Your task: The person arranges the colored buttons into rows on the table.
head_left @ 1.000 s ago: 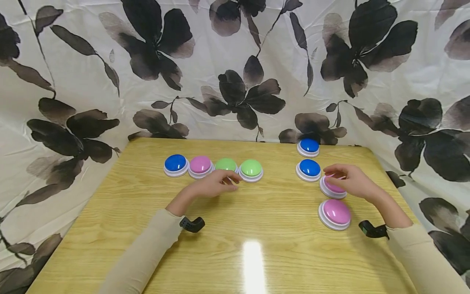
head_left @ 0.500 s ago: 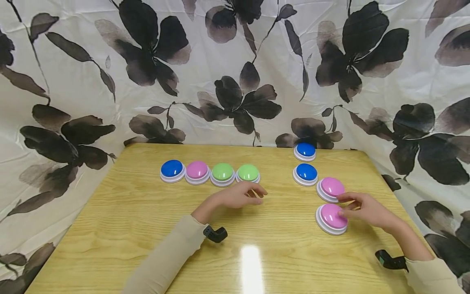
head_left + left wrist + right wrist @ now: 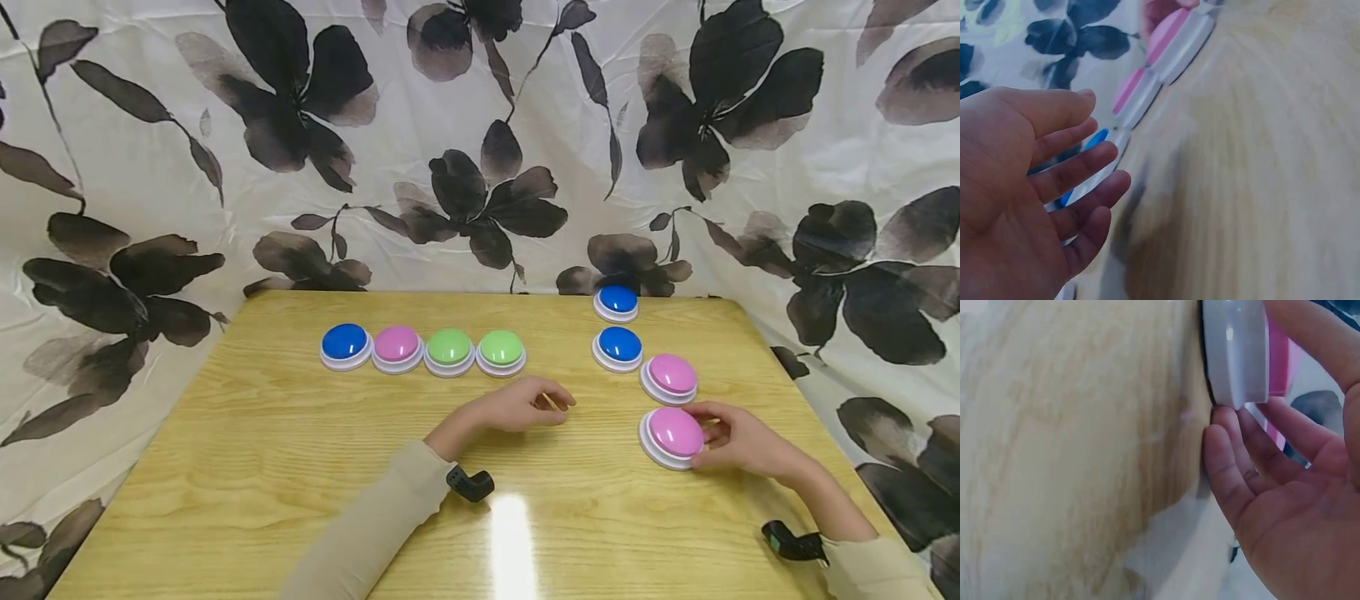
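My right hand [image 3: 750, 439] is at the right side of the nearer pink push button [image 3: 677, 432], gripping its white base, thumb in front and index finger behind. In the right wrist view, the fingers [image 3: 1230, 465] curl against the edge of the white base [image 3: 1235, 353]. Over the middle of the table hovers my left hand [image 3: 517, 406], loosely curled and holding nothing. The left wrist view has its fingers [image 3: 1085, 165] spread apart, palm side showing. A second pink push button [image 3: 672, 375] sits just behind the gripped one.
Two blue push buttons [image 3: 620, 345] stand farther back on the right. On the left a row holds a blue button [image 3: 344, 342], a pink button [image 3: 397, 344] and two green buttons [image 3: 501, 348]. A floral curtain [image 3: 480, 125] hangs behind the wooden table [image 3: 247, 467].
My right hand has come forward from the farther pink button to the nearer one and closed in on its side. My left hand has moved right, away from the green buttons.
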